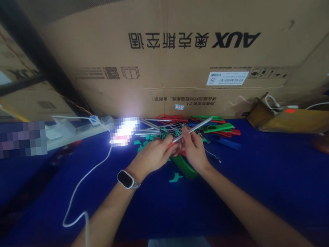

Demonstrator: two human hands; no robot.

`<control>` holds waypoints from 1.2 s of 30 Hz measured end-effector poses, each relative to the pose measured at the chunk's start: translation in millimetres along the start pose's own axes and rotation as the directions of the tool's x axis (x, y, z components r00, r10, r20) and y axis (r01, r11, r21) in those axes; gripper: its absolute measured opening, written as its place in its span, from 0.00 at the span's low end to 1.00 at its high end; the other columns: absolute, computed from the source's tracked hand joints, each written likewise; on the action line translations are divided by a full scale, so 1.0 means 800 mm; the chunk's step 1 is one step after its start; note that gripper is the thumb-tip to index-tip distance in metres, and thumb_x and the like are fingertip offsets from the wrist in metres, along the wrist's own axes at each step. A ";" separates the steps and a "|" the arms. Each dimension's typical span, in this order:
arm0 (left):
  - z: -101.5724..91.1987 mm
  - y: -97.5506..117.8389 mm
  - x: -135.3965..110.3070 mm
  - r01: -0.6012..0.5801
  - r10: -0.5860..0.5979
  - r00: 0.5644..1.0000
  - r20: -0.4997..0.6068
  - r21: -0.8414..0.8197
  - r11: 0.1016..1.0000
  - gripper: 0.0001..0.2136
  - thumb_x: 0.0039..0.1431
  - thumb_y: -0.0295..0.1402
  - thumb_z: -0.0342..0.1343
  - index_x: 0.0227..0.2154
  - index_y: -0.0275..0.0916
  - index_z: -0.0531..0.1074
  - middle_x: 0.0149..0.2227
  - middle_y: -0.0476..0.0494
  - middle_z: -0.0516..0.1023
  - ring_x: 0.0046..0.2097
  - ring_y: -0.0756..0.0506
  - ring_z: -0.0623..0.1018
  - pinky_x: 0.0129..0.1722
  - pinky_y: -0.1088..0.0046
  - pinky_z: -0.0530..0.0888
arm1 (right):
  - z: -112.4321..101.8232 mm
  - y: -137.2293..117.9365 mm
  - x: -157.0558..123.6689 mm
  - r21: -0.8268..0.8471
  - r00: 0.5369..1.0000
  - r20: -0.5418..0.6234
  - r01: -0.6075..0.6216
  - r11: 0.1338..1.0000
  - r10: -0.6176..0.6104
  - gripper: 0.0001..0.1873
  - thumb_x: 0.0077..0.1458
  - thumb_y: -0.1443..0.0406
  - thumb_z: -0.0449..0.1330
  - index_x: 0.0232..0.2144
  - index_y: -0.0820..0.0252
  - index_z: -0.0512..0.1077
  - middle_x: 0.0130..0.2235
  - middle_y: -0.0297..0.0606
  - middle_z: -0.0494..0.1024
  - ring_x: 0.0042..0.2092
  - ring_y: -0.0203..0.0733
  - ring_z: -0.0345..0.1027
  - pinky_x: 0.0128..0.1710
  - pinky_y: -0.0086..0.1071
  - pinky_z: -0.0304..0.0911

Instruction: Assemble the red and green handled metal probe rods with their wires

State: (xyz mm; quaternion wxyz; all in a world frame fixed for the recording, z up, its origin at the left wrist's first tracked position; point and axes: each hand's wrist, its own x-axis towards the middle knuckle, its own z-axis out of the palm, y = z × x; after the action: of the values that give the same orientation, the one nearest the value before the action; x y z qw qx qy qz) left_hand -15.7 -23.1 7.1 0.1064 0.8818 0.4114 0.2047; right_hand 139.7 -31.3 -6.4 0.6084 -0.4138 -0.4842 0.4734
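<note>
My left hand (157,153), with a smart band on its wrist, is closed around the red lower end of a slim silver metal rod (201,125). The rod slants up to the right across my fingers. My right hand (195,147) is closed as well, its thumb pressed near the rod's middle; its fingertips are partly hidden. Below the hands lies a curved green plastic piece (185,169). A small teal plastic piece (176,177) rests nearer to me. Behind the hands spreads a pile of red plastic pieces (171,119), green plastic pieces (219,127), silver rods and teal bits.
A large cardboard box (160,77) stands as a wall behind the blue table surface (274,179). A lit, blurred-out phone (124,131) with a white cable (73,202) is at the left. At the right sits an open cardboard box (286,121) with a white cord.
</note>
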 end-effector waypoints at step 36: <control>0.002 0.014 0.028 -0.074 -0.462 0.858 -0.223 -0.945 0.318 0.16 0.66 0.47 0.49 0.27 0.43 0.66 0.33 0.45 0.82 0.33 0.45 0.76 0.37 0.67 0.71 | 0.021 0.003 -0.020 -0.100 0.916 0.393 -0.049 0.994 0.085 0.18 0.59 0.50 0.58 0.42 0.56 0.66 0.31 0.32 0.76 0.30 0.37 0.75 0.34 0.34 0.73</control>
State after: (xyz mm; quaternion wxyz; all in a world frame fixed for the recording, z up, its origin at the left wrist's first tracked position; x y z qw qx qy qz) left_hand 5.5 -12.7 15.7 0.5145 0.5251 0.3382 0.5875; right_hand 121.3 -45.9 -8.9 0.4622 -0.3523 -0.6033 0.5461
